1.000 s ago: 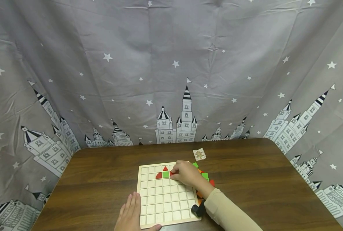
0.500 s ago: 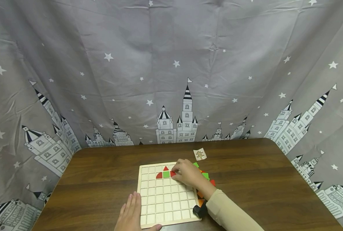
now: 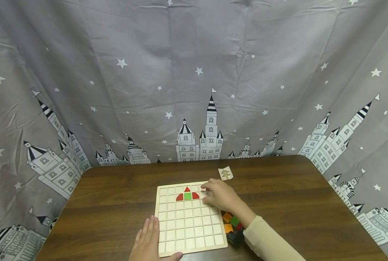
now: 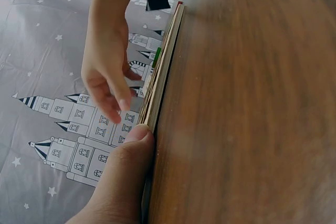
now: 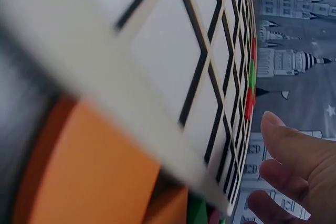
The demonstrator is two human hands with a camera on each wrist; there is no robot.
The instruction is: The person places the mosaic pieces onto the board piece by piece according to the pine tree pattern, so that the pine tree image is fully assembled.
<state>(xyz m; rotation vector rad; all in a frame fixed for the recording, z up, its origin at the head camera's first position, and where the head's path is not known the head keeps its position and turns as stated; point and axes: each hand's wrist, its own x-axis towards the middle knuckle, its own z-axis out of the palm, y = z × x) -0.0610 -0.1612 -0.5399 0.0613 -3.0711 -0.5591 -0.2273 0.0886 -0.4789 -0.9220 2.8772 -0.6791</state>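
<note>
A pale wooden grid board (image 3: pixel 180 226) lies on the table. Near its far edge sit a red triangle (image 3: pixel 187 189), a green square (image 3: pixel 187 196) below it, and a red quarter-round piece on either side, the left one (image 3: pixel 179 197) and the right one (image 3: pixel 195 195). My left hand (image 3: pixel 148 241) rests along the board's near left corner, its thumb on the front edge. Over the far right part of the board hovers my right hand (image 3: pixel 221 195), thumb and fingers apart with nothing between them, as the right wrist view also shows.
Loose orange blocks (image 3: pixel 228 228), a green block (image 3: pixel 234 221) and a red one lie against the board's right side, partly hidden by my right forearm. A small patterned card (image 3: pixel 225 173) lies behind the board. A grey castle-print curtain (image 3: pixel 194 90) hangs beyond the table.
My right hand has let go of the right red quarter-round piece, which now lies in its cell beside the green square. The hand has drawn back to the right. The left hand stays put.
</note>
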